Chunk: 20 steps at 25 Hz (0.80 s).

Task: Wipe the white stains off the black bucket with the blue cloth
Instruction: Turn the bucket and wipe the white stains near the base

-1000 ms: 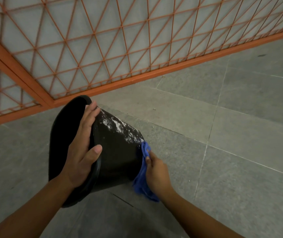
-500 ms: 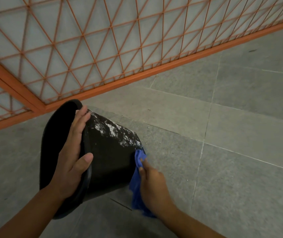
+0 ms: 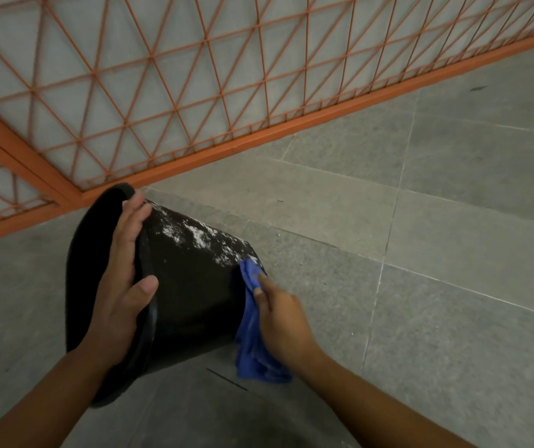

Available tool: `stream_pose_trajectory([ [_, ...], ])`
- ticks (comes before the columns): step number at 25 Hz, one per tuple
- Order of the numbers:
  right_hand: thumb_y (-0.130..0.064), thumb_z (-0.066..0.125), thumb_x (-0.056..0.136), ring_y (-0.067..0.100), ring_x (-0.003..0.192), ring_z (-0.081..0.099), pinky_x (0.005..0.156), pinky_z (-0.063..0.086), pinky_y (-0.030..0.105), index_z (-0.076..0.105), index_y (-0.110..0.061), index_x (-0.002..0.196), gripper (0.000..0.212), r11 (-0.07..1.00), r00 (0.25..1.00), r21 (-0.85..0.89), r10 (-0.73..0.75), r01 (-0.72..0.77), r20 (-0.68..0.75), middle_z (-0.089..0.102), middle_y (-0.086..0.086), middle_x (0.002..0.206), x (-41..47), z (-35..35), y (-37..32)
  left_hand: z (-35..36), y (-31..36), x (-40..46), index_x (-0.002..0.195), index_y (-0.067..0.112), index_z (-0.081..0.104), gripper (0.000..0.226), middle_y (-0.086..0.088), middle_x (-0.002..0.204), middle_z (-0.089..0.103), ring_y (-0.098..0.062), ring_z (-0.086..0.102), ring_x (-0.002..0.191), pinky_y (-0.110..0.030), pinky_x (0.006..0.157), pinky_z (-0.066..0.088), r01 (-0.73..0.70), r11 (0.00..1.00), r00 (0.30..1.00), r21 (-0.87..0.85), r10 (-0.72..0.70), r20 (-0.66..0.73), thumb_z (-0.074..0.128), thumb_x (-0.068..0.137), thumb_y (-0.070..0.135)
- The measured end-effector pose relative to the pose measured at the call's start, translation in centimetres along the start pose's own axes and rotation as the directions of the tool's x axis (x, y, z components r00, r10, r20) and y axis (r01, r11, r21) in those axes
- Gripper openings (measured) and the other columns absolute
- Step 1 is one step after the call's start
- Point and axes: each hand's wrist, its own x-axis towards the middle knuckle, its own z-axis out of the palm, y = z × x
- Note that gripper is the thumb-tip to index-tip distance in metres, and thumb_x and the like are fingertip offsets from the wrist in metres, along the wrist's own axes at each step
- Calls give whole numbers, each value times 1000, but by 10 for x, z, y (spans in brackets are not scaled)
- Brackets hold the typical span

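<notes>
The black bucket (image 3: 191,286) lies tipped on its side on the grey floor, mouth to the left. White stains (image 3: 197,236) run along its upper side. My left hand (image 3: 120,286) rests over the rim, fingers across the mouth and thumb on the outer wall. My right hand (image 3: 281,318) grips the blue cloth (image 3: 252,344) and presses it against the bucket's base end, just below the lower end of the stains. Part of the cloth hangs down under my hand.
An orange metal grille fence (image 3: 194,92) with a thick bottom rail runs diagonally just behind the bucket. Grey stone floor tiles (image 3: 420,253) stretch out to the right and front.
My right hand with the cloth has slid a little along the bucket's base end. The left hand keeps the same hold on the rim.
</notes>
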Motion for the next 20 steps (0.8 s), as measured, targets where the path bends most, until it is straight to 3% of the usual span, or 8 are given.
stream_pose_trajectory([
  [5, -16, 33, 98, 22, 90, 60, 59, 32, 14, 55, -9, 111, 26, 987, 986, -7, 160, -160, -40, 65, 12, 100, 9, -2, 15, 1, 4, -8, 146, 9, 28, 90, 0, 161, 18, -22, 12, 150, -35, 121, 12, 15, 1000, 1000, -20, -15, 11, 34, 86, 75],
  [9, -22, 33, 98, 20, 113, 52, 81, 33, 14, 40, -18, 133, 36, 999, 1000, 35, -15, 16, -14, 56, 7, 123, -17, 6, -7, -4, -1, -6, 145, 22, 28, 79, 8, 160, 19, -23, 12, 150, -34, 121, 12, -14, 1000, 1000, 3, 14, -15, 33, 86, 75],
  [11, -20, 33, 98, 21, 110, 54, 75, 32, 9, 42, -15, 132, 35, 999, 1000, 35, 21, -22, 13, 59, 7, 119, 10, 4, -1, -2, -2, -6, 144, 22, 28, 78, 14, 159, 19, -22, 11, 150, -35, 121, 11, -13, 1000, 1000, 4, 13, -25, 33, 86, 75],
  [14, -16, 32, 98, 28, 100, 60, 65, 34, 15, 50, -11, 121, 30, 995, 995, 5, 101, -101, -20, 64, 13, 105, 19, 0, 8, -1, 4, -8, 145, 9, 29, 87, 2, 160, 20, -23, 12, 150, -36, 121, 12, 3, 1000, 1000, -13, -3, -3, 34, 87, 74],
  [16, -20, 30, 98, 28, 117, 51, 89, 40, 24, 39, -12, 132, 36, 998, 998, -3, 70, -70, 8, 54, 11, 127, -7, 6, 1, -1, 7, -9, 145, 3, 28, 91, -3, 160, 19, -22, 12, 150, -32, 121, 13, 0, 1000, 1000, -8, 0, 20, 33, 87, 74],
  [17, -22, 30, 98, 23, 127, 42, 102, 35, 28, 33, -17, 137, 40, 999, 999, 31, 31, -32, 20, 44, 5, 139, -21, 10, -10, -2, 7, -10, 145, 3, 27, 92, -4, 160, 19, -22, 12, 150, -30, 121, 13, -2, 1000, 1000, -3, 2, 22, 32, 87, 74],
  [18, -24, 30, 98, 18, 132, 36, 107, 28, 28, 30, -21, 139, 41, 998, 1000, 57, 4, -5, 24, 36, -1, 145, -26, 12, -17, -2, 6, -10, 145, 3, 27, 91, -2, 161, 18, -22, 11, 150, -29, 121, 12, -2, 1000, 1000, -2, 2, 19, 32, 87, 74],
  [20, -25, 31, 99, 14, 132, 34, 105, 24, 17, 32, -22, 138, 40, 997, 999, 78, -22, 20, 23, 36, -4, 145, -9, 10, -18, -1, 6, -8, 145, 5, 26, 90, 4, 161, 18, -23, 10, 150, -30, 121, 11, 5, 1000, 1000, -7, -5, 17, 33, 88, 73],
])
